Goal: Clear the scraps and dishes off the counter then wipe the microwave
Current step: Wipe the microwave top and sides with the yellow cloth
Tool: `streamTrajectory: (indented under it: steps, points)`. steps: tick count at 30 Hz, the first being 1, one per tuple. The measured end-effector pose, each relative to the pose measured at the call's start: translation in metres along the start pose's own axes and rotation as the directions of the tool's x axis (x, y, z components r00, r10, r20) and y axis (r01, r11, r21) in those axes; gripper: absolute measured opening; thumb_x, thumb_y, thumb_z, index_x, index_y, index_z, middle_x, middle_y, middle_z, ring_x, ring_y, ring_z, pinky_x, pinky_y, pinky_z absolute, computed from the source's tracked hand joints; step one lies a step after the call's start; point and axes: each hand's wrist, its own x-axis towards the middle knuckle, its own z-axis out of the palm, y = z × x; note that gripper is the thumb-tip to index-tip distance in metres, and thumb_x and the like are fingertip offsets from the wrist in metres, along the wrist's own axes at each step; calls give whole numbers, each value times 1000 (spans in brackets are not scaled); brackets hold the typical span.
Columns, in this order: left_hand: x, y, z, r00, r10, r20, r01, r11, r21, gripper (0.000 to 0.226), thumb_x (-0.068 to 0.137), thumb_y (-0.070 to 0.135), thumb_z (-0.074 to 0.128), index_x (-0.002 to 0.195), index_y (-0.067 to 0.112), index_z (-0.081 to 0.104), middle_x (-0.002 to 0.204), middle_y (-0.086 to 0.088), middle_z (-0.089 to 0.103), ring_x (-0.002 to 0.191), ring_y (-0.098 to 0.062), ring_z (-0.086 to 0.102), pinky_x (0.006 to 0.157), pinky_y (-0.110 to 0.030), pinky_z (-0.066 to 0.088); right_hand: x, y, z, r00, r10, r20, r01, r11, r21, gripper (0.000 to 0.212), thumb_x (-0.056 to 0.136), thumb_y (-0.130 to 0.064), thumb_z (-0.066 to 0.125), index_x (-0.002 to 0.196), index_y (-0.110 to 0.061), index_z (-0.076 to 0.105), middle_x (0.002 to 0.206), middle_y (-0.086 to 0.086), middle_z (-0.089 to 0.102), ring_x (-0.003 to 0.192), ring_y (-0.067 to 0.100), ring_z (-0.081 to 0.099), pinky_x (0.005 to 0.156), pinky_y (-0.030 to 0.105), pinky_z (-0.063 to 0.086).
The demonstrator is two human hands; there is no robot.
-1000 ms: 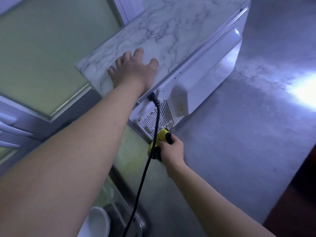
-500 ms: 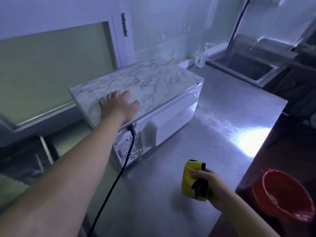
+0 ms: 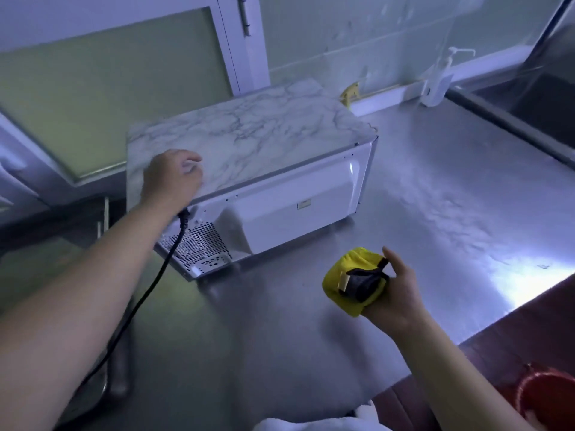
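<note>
- Wiping the microwave (image 3: 255, 181) looks to be the step in hand. It stands on the steel bench (image 3: 280, 353) towards 11 o'clock in the view, turned so its white rear panel (image 3: 298, 209) faces the person.
- Left hand (image 3: 172, 178) rests on the marble-patterned top (image 3: 264, 141) at the corner nearest 9 o'clock. The fingers are loosely bent and grip nothing that I can see, though the fingertips are blurred. I take it to be steadying the box.
- Right hand (image 3: 401, 293) hangs over the bench at 4 o'clock from the microwave, apart from it. Its fingers and thumb are closed round a bunched yellow cloth (image 3: 339, 275) with a dark grey patch.
- Black power cord (image 3: 146, 300) leaves the rear panel just under the left wrist, beside the vent grille (image 3: 199, 244). It trails away towards 7 o'clock.
- Next move, as I judge it:
  - carry the cloth towards 10 o'clock onto the rear panel or the top;
  - lay it flat and sweep in overlapping strokes;
  - let the left hand keep the box from sliding on the smooth steel.
- Care is needed near the grille holes and the cord's entry, which a damp cloth should avoid. Whether the cloth is wet I cannot tell.
- Elsewhere, a pump bottle (image 3: 438, 82) stands at 1 o'clock by the wall. A sink (image 3: 513, 126) lies at 2 o'clock, and a red basin (image 3: 553, 399) sits at 5 o'clock, beyond the bench edge.
</note>
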Motion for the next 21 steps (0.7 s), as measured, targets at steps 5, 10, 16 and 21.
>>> streamTrajectory:
  steps: [5,10,16,21]
  points:
    - [-109,94,43,976,78,205,11,917,-399,38,79,42,68,116,34,67,121,19,64,115,8,54,102,-9,36,7,-42,-13,979,116,168,-127,990,56,40,80,-41,61,110,-15,62,120,14,64,102,39,68,78,64,56]
    - [-178,144,112,862,116,494,77,932,-353,92,68,43,85,147,43,37,149,21,34,140,3,28,116,-20,23,4,-55,-3,940,187,286,-157,980,-124,50,88,-47,59,114,-6,69,123,22,66,114,41,64,99,59,46]
    - [-182,154,102,924,-60,378,327,637,-698,37,75,35,80,110,36,71,110,9,73,103,-10,68,88,-23,54,-23,-49,7,940,127,317,-10,939,-345,37,96,-31,56,124,-11,71,136,17,63,124,31,62,93,43,56]
    - [-170,165,82,751,-254,609,648,110,-753,29,90,33,68,111,14,73,96,-7,76,80,-20,69,62,-29,54,-51,-51,-8,960,6,281,140,858,-495,54,77,-5,67,131,-11,62,127,17,68,106,33,70,77,42,60]
